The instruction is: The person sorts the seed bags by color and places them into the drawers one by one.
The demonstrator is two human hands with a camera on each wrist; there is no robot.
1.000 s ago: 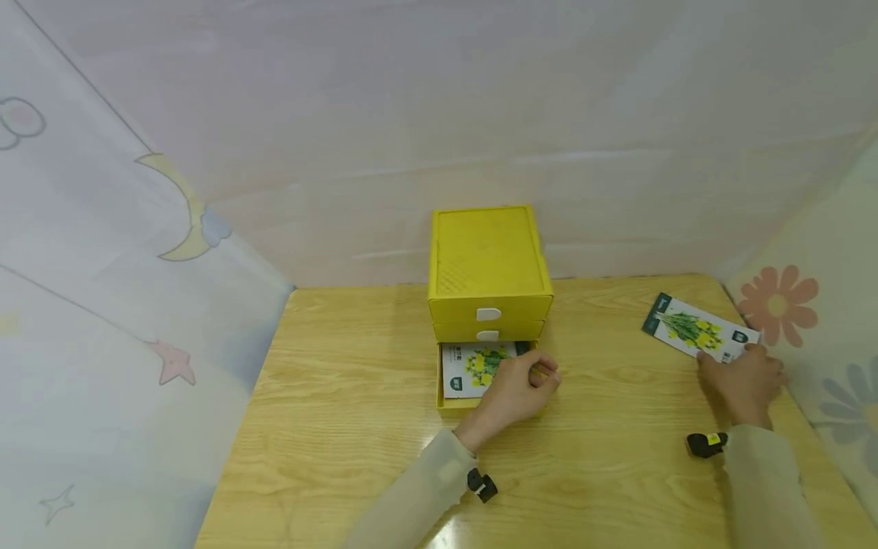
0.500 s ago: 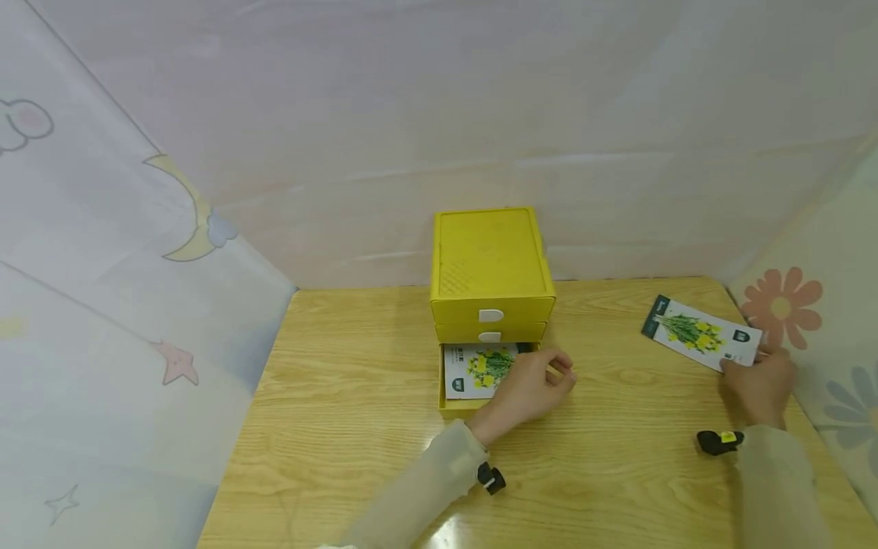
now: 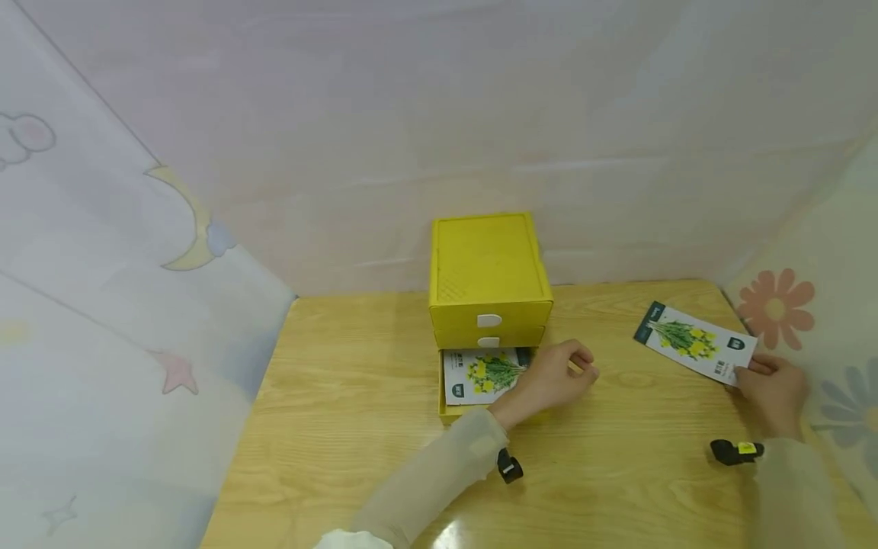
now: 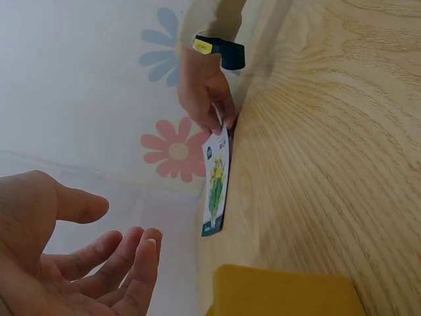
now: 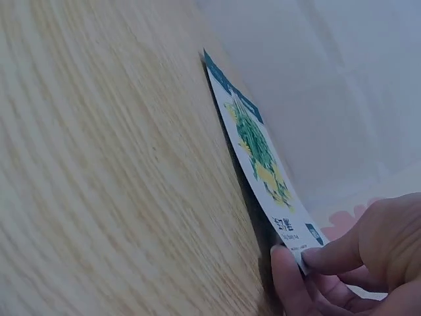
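Note:
At the right of the table, my right hand (image 3: 777, 393) pinches the near end of a seed packet (image 3: 696, 343) printed with yellow flowers and green leaves. In the right wrist view, thumb and fingers grip the edge of the packet (image 5: 260, 158), which is tilted up off the wood at that end. My left hand (image 3: 554, 377) hovers beside the pulled-out bottom drawer (image 3: 449, 414), fingers loosely bent around nothing. A second packet of the same kind (image 3: 480, 377) lies in that drawer, its right part covered by the left hand.
The yellow drawer cabinet (image 3: 490, 259) stands at the back middle of the wooden table (image 3: 343, 404); its two upper drawers with white tabs are closed. Printed fabric walls (image 3: 411, 152) enclose the back and sides.
My left hand has moved right, away from over the drawer. The right hand has shifted to the packet's near end, and that end is now lifted. The packet in the drawer stays put.

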